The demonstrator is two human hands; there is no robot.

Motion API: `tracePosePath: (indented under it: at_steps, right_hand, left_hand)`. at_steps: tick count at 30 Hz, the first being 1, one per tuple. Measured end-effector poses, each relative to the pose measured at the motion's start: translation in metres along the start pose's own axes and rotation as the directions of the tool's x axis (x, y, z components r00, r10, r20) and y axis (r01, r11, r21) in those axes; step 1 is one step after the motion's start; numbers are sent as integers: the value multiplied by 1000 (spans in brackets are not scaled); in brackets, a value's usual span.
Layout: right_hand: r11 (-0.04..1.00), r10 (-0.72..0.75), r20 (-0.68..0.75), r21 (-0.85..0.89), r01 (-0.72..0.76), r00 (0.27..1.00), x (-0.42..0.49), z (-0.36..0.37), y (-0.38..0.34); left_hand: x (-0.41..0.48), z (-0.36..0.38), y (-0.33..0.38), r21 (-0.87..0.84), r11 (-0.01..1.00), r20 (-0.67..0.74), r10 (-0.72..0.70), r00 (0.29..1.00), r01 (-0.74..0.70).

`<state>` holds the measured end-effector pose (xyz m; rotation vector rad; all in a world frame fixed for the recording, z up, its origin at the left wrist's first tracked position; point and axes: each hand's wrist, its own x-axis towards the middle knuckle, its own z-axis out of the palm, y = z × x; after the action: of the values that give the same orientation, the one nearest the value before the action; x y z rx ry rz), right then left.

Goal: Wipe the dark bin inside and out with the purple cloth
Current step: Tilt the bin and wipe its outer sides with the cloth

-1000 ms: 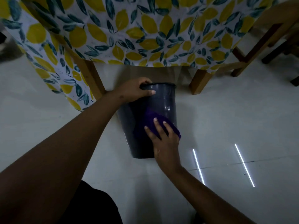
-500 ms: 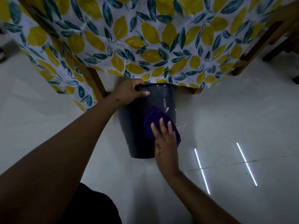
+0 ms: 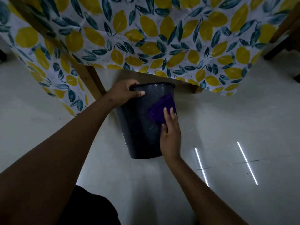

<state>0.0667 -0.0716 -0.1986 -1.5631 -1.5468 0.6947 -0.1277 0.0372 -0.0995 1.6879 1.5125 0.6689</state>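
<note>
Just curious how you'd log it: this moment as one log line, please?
phase: outer wall wipe | left hand: grips rim of dark bin | right hand: flat, presses purple cloth on bin's side

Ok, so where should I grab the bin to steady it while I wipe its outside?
Grip the rim on its left side, fingers hooked over it, thumb outside, as the left hand does. The smooth tapered bin offers no other hold, and the right hand presses the cloth on the right.
</note>
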Motion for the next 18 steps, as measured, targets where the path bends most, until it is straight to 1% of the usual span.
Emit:
tracePosePath:
  at_steps: [1,3,5,7,9,12,14,15,16,18]
  right_hand:
    - [997,-39,19,-64,40,999,-17,3,3]
    - [968,-121,121,-207,144,985,-44,9,6]
    - [943,-156,169,-268,198,973,-44,11,4]
    - [955,-150,156,-231,184,976,-22,8,-1]
    - [981,-112,129,-144,130,985,5,5,-6]
    - [996,63,84,65,-68,994,34,-1,-10]
    - [983,139,49,118,-144,989,29,-3,-8]
    - [986,140,30,92,-142,990,19,-3,-5]
    - [993,111,18,28,-112,994,3,-1,-3]
    - [986,-10,63,-163,21,998,-35,5,0]
  left_hand:
    - [0,0,-1,-6,1000,-5,-2,1000,2]
    - [1,-2,-3,-19,1000,4,-10,1000,10]
    - [3,-3,-4,1,1000,23,-4,1000,4]
    - [4,-3,-5,23,1000,25,-10,1000,9]
    - [3,-4,-6,-11,1000,25,-14,1000,14]
    - [2,-4,-8,-37,999,-1,-17,1000,17]
    - [2,-5,-10,-30,999,-8,-22,1000,22]
    - [3,-4,-11,-33,999,-4,-29,1000,29]
    - [4,-4,-11,-34,999,0,-32,999,32]
    - [5,-3,-10,-24,999,-1,-28,1000,28]
